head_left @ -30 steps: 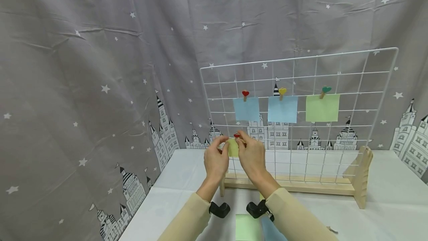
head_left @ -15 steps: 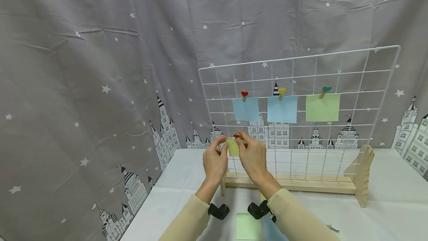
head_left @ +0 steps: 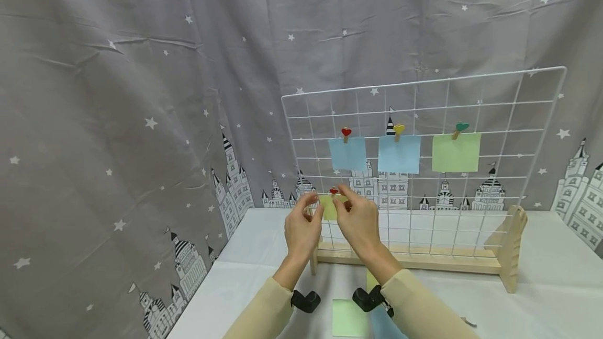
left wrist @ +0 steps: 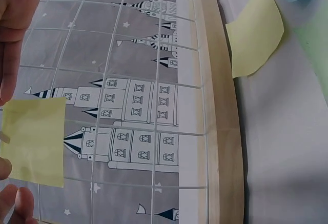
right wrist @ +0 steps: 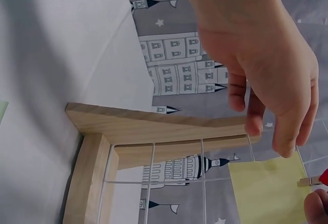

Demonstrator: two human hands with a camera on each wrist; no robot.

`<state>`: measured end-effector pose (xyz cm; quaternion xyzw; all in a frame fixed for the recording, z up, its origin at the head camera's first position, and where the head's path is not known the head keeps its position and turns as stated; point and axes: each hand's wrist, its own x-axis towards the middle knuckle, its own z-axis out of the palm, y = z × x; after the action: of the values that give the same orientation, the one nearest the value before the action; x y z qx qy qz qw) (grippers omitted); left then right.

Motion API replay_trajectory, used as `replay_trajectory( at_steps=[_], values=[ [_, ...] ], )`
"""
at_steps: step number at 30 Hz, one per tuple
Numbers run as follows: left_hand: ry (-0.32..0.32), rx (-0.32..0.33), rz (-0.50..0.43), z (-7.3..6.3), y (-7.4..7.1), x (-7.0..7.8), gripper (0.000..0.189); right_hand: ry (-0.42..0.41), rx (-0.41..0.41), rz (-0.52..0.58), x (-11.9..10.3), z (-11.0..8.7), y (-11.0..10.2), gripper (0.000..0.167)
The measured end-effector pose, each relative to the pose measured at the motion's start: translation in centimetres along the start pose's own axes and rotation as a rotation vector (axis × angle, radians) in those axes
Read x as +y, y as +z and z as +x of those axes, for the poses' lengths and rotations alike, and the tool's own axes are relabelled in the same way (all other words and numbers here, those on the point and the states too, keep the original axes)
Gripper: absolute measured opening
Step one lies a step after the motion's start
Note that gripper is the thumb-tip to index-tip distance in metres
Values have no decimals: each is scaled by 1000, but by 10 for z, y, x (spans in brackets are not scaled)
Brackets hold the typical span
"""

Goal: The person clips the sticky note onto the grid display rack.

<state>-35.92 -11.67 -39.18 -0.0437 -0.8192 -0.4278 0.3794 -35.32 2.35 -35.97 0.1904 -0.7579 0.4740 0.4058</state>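
A small yellow paper note point(head_left: 328, 207) hangs low on the left of the white wire grid point(head_left: 424, 82). A heart clothespin point(head_left: 333, 191), red and small, sits at its top edge. My left hand point(head_left: 301, 229) is by the note's left edge, thumb and forefinger bent and apart. Beside the clothespin and the note's right side is my right hand point(head_left: 360, 216), its thumb and forefinger spread. In the right wrist view the red heart point(right wrist: 324, 178) shows just clear of a fingertip. The left wrist view shows the note's face point(left wrist: 36, 142), with fingers around its edges.
Higher up, two blue notes point(head_left: 399, 154) and a green note point(head_left: 456, 153) hang from heart clothespins. A wooden base point(head_left: 410, 260) carries the grid. Loose green paper point(head_left: 350, 318), blue paper point(head_left: 383, 323) and yellow paper point(left wrist: 259, 37) lie on the white table.
Both hands have drawn slightly apart, the left one leftward and the right one rightward. More of the yellow note and the red heart shows between them.
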Motion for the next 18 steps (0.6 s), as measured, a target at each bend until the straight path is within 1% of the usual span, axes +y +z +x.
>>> replay_trajectory(
  at_steps=[5, 8, 14, 18],
  values=[
    [-14, -1, -11, -5, -2, -4, 33, 11, -22, 41, -1, -3, -4, 31],
    [-13, -3, -23, -10, -4, -7, 34, 26, -20, 58, 0, -5, -7, 32],
    [-13, 1, -30, -23, -8, -14, 33, 69, -3, 63, 3, -12, -15, 33],
    [-16, -1, -23, -31, -11, -17, 30, 106, -18, 73, 2, -15, -20, 32]
  ],
)
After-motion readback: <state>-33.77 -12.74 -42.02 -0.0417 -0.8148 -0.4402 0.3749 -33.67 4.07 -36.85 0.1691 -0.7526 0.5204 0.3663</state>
